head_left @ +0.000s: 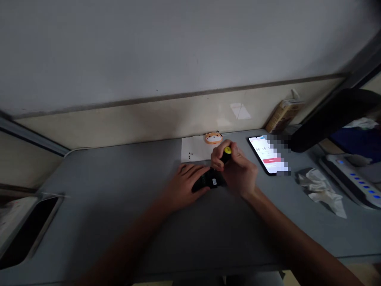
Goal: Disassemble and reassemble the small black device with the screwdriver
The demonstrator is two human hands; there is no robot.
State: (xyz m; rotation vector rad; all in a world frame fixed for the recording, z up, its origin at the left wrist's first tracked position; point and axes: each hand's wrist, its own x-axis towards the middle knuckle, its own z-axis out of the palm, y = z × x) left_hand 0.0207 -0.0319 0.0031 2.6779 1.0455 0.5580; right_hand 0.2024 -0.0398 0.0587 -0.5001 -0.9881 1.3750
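A small black flat device (205, 182) with a small white label lies on the grey desk. My left hand (187, 182) is closed round its left side, thumb along the near edge and fingers across the far one. Above its right end, my right hand (238, 169) grips a screwdriver (227, 151) upright; only the yellow-capped end of its dark handle shows, and its tip is hidden. Behind the device lies a white sheet of paper (196, 149), bearing several tiny dark screws (189, 155) and an orange-and-white animal-face case (213, 138).
A lit phone (266, 155) with a running timer lies right of my right hand. Farther right are crumpled tissue (323, 190), a power strip (351, 178) with blue lights, a drink carton (284, 115) and a dark slanted object (333, 117). A dark-screened tablet-like device (29, 230) sits at far left.
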